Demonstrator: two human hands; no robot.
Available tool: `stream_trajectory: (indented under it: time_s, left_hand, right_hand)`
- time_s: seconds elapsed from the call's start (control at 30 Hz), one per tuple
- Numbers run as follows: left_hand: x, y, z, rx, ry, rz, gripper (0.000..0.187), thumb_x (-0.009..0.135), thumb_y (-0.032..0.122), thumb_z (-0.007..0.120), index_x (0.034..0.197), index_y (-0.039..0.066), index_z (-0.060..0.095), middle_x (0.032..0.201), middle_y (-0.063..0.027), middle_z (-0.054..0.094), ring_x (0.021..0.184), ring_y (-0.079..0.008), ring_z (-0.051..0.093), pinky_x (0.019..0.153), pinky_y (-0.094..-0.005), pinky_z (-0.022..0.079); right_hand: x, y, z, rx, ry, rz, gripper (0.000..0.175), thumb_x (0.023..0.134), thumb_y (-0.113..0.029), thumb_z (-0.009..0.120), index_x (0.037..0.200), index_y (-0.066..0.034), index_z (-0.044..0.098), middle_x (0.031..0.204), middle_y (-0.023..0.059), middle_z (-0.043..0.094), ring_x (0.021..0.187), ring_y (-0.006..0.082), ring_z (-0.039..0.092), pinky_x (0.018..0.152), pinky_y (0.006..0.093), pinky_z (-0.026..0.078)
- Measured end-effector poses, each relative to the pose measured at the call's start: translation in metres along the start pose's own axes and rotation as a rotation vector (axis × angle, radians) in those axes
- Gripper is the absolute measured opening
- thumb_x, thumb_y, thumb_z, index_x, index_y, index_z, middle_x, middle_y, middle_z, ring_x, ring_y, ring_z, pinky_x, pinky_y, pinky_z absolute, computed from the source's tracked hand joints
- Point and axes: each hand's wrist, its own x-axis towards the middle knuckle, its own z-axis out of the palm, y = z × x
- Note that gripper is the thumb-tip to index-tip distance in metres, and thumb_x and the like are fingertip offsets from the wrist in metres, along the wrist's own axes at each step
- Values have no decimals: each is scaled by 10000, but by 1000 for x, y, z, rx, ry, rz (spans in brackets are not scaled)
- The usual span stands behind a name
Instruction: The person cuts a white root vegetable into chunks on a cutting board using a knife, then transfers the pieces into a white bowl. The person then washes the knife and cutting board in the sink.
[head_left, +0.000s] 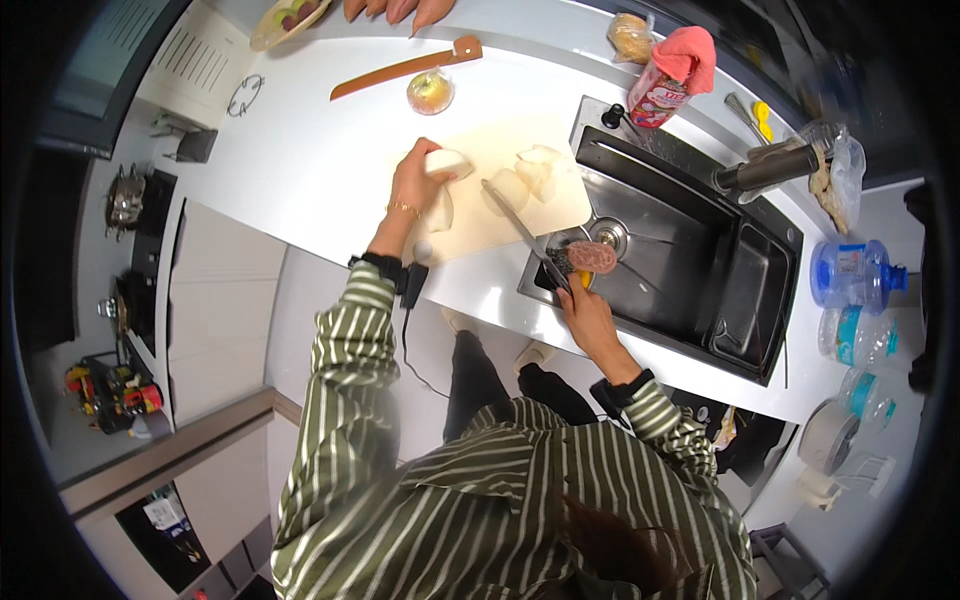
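Observation:
My left hand grips a peeled white piece of fruit or vegetable above the left part of a cream cutting board. Another white piece lies just below that hand. In my right hand is a kitchen knife, its blade slanting up and left across the sink's corner onto the board. The blade's tip overlaps a rounded white chunk; whether they touch I cannot tell. Several cut white pieces sit to the right of it.
Right of the board is a dark sink with a pinkish oval item near its drain. Behind the board lie a wrapped apple and a brown knife sheath. A black faucet and large water bottles stand at the right.

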Motion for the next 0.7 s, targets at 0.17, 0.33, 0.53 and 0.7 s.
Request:
stream_trajectory:
  time_s: [0.17, 0.33, 0.53, 0.7]
  left_hand:
    - [-44, 34, 8, -19, 246, 428, 488, 738, 39, 858, 1173, 51, 638, 1060, -106, 662, 990, -222, 636, 883, -332, 515]
    - [-75, 84, 55, -104, 257, 433, 433, 705, 44, 864, 1106, 41, 701, 998, -109, 641, 906, -271, 631, 828, -345, 514]
    - [-92, 124, 101, -160, 225, 470, 442, 702, 63, 869, 1107, 38, 692, 967, -104, 626, 880, -269, 621, 810, -341, 505]
    - [-95, 136, 124, -165, 163, 479, 434, 700, 67, 872, 1092, 31, 688, 972, -107, 632, 897, -268, 629, 834, -338, 508]
  right_hand:
    - [-33, -8, -42, 214, 63, 109, 281, 1016, -206, 531, 1203, 1, 495, 915, 281, 656, 788, 507, 615, 659, 548, 467]
    - [-48, -8, -70, 63, 299, -47, 236, 972, -137, 601, 1171, -14, 565, 977, 209, 659, 754, 442, 627, 622, 483, 495]
    - [-66, 10, -82, -4, 315, 48, 255, 962, -151, 613, 1182, -27, 574, 951, 162, 632, 717, 394, 640, 584, 465, 493]
    - [-82, 30, -83, -81, 352, 95, 261, 964, -172, 613, 1188, -44, 576, 916, 138, 605, 677, 372, 635, 546, 470, 480]
